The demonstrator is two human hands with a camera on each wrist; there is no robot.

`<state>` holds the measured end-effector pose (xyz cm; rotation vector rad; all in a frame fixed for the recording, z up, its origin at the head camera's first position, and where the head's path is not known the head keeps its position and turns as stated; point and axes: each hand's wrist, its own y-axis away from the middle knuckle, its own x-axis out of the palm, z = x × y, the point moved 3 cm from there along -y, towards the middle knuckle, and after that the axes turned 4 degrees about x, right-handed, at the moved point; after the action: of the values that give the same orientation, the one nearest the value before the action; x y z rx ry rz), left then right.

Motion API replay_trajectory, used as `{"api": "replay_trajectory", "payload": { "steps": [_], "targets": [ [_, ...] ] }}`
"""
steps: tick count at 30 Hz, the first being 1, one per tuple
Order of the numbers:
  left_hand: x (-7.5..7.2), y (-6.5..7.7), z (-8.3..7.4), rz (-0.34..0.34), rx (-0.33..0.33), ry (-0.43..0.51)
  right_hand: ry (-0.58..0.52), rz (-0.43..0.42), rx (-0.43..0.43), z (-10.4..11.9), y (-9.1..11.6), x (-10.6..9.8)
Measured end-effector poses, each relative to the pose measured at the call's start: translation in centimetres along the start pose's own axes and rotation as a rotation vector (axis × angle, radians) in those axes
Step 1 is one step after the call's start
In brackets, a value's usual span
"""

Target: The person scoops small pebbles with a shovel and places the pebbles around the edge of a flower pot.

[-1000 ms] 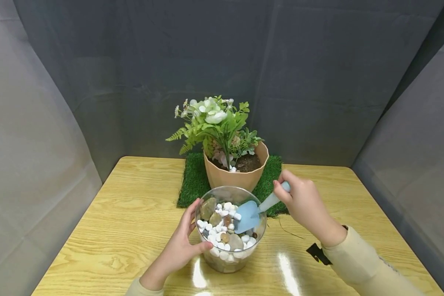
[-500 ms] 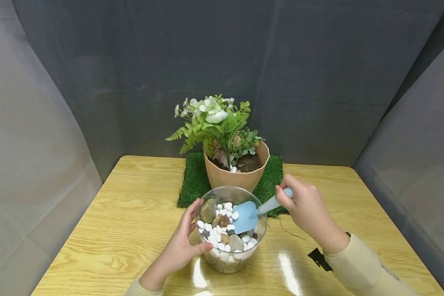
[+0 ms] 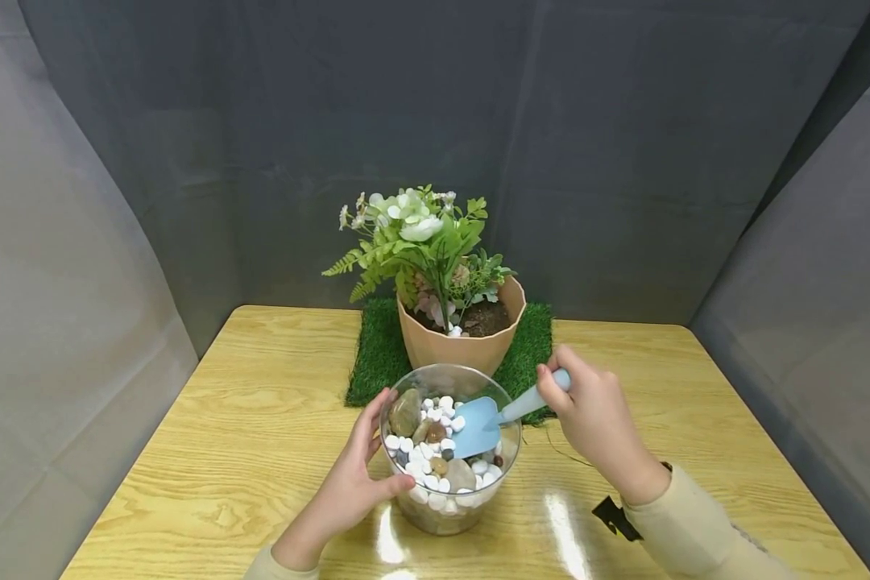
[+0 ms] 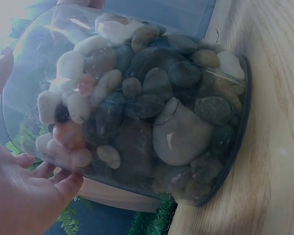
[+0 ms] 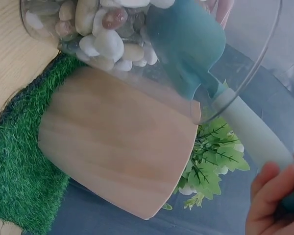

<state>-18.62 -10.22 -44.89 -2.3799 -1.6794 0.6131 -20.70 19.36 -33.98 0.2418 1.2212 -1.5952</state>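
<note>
A clear round container holds white pebbles and larger grey and brown stones. My left hand grips its left side, the thumb at the front near the rim and the fingers around the far side. In the right hand is the pale handle of a small light-blue garden trowel. The trowel slants down over the container's right rim, its blade inside among the pebbles. In the right wrist view the trowel's blade shows through the clear wall, against the stones.
Right behind the container stands a peach flowerpot with soil, white flowers and green leaves. Beneath the pot lies a green artificial grass mat. Grey cloth surrounds the wooden table at the back and sides.
The trowel blade has shifted slightly left, and a brown stone and some white pebbles ahead of it have moved. The left hand stays in place on the container.
</note>
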Motion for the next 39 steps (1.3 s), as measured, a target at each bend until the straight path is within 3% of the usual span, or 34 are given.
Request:
{"api": "replay_trajectory", "payload": {
  "steps": [13, 20, 25, 39],
  "targets": [
    [0.0, 0.0, 0.1, 0.001, -0.022, -0.003, -0.020, -0.033, 0.053, 0.0, 0.7, 0.3],
    [-0.1, 0.1, 0.1, 0.000, -0.028, 0.006, -0.082, 0.029, 0.120, -0.2, 1.7, 1.6],
    [-0.1, 0.0, 0.1, 0.002, -0.019, 0.001, -0.084, -0.039, 0.097, -0.1, 2.0, 1.8],
    [0.0, 0.0, 0.0, 0.003, -0.018, 0.007, -0.119, -0.113, 0.100, -0.3, 2.6, 2.1]
  ]
}}
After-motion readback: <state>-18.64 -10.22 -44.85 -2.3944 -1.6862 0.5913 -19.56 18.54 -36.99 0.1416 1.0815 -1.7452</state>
